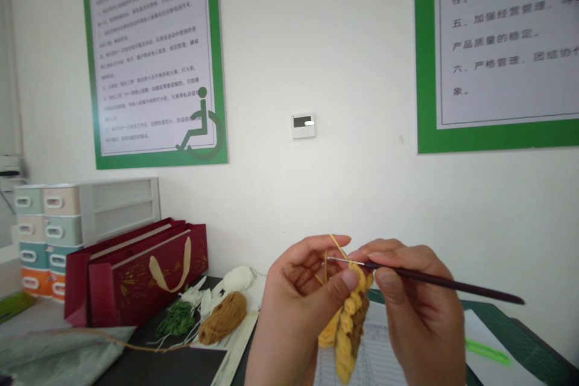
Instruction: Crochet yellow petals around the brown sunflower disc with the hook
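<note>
My left hand pinches the top of a yellow crocheted piece between thumb and fingers. A strand of yellow yarn runs over its raised index finger. In my right hand is a crochet hook with a dark handle, held like a pen. Its thin metal tip points left and lies at the top edge of the crocheted piece, by the yarn. The piece hangs down below my fingers, and more yellow yarn shows behind it. My palms hide part of the work.
At the left stand dark red gift bags and a small drawer cabinet. Near them lie a brown yarn skein, green yarn and white yarn. A printed sheet, a green mat and a bright green tool lie on the table.
</note>
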Motion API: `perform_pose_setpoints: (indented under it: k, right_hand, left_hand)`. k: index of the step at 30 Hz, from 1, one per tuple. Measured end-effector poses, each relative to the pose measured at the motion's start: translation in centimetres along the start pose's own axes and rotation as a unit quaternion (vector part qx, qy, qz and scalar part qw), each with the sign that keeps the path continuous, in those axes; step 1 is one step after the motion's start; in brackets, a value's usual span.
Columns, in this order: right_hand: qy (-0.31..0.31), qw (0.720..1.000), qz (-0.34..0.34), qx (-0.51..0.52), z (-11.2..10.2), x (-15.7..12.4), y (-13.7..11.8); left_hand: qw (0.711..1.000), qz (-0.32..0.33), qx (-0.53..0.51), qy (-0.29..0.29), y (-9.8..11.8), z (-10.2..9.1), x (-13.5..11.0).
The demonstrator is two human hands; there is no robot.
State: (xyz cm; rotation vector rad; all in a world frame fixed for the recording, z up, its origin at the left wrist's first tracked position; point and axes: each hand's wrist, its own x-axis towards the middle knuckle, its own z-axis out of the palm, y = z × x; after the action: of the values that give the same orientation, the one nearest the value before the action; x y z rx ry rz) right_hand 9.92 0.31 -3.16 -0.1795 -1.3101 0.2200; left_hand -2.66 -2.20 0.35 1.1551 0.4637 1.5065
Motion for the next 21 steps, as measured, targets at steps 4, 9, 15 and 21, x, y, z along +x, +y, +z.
perform_pose_setpoints:
  k: [4, 9, 15, 21]
  right_hand:
    - [0.004, 1.000, -0.002, 0.006, 0.1, -0.3, 0.1]
    - [0.012, 0.999, 0.006, 0.033, 0.2, -0.7, 0.6]
    - [0.030, 0.995, 0.049, 0.087, 0.3, -1.0, 1.0]
    - [0.035, 0.992, 0.063, 0.107, 0.5, -1.1, 1.2]
  left_hand:
    - [0.999, 0.013, -0.010, 0.027, -0.1, 0.3, -0.1]
    - [1.000, 0.005, -0.025, 0.013, -0.2, 0.2, 0.0]
    - [1.000, -0.007, -0.008, 0.013, -0.1, 0.0, -0.1]
    - [1.000, 0.012, 0.017, 0.009, -0.3, -0.2, 0.0]
